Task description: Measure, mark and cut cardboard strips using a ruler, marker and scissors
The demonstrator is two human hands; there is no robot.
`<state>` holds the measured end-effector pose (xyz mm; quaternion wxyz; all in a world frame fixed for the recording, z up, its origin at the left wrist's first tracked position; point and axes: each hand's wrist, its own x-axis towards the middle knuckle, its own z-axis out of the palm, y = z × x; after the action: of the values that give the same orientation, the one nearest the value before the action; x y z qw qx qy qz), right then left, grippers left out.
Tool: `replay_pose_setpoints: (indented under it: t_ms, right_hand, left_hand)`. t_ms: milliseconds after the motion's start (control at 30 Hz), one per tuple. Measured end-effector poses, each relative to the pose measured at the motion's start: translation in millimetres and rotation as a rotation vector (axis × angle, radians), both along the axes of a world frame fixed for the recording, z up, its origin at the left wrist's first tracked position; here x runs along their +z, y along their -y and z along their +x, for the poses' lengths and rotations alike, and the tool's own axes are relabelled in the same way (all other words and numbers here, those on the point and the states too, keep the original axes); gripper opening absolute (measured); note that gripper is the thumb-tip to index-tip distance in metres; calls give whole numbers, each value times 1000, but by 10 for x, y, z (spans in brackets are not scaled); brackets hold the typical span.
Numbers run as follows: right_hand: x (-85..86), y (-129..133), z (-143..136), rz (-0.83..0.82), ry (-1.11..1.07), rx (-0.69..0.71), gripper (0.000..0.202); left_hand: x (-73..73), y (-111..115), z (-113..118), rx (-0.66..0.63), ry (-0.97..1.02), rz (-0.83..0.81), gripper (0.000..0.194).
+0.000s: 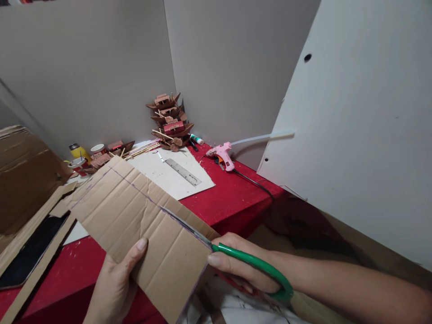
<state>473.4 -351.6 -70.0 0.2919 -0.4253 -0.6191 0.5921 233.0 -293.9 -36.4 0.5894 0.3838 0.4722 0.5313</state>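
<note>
A creased piece of brown cardboard (135, 211) with purple pen lines is held up over the near edge of the red-covered table. My left hand (118, 279) grips its lower left edge, thumb on top and fingers hidden underneath. My right hand (243, 265) is closed round the green handles of scissors (253, 258). The scissor blades lie along the pen line near the cardboard's right edge, with a slit running back from them to that edge.
Behind are a white board with a metal ruler (182, 172), a pink glue gun (222, 156) with its cord, stacked model boats (172, 123) and cups (79, 165). Cardboard strips and a dark flat object (33, 252) lie at left. A white panel (354, 126) stands at right.
</note>
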Motion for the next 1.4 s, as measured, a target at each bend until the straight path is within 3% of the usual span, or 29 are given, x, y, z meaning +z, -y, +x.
replay_pose_setpoints:
  t_ms: [267,533,667,1100,1267,1400]
  right_hand:
    - [-19,-51,76,-25,-37,39,43]
    - [-146,-76,-109,129,-1,-153,25]
    - [-88,-58,-82,186,41,-120,27]
    - [-53,-6,-158,107,-117,-76,45]
    - [-61,3,-134,81,-71,-99,42]
    - [-72,15,-134,95,-12,-106,32]
  left_hand:
    - [36,63,-52,-8,31,-112,87]
    - [38,188,75,46,-19,-61,99]
    - [69,239,91,51,-12,-77,102]
    - [127,286,140,16,10,-73,99]
    - [157,225,30,-15,5,-110,92]
    - [215,76,-39,40,-13,-63,86]
